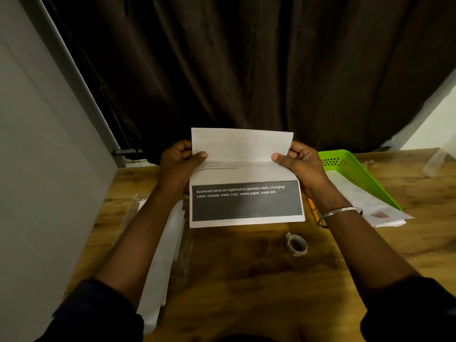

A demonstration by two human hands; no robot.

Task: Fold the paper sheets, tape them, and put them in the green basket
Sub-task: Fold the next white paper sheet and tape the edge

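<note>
A printed paper sheet [246, 178] is held up above the wooden table, its top part folded down toward me over the printed text. My left hand [179, 159] pinches its left edge at the fold and my right hand [299, 160] pinches its right edge. A dark printed band with white text fills the sheet's lower half. A roll of clear tape [297, 244] lies on the table just below the sheet. The green basket [345, 160] stands at the right, tilted, with folded paper [355, 193] lying in and over its near side.
A stack of white paper sheets [162, 255] lies under my left forearm at the table's left. A dark curtain [234, 70] hangs behind the table and a grey wall [37, 144] runs along the left. Clear plastic [436, 159] lies at the far right edge.
</note>
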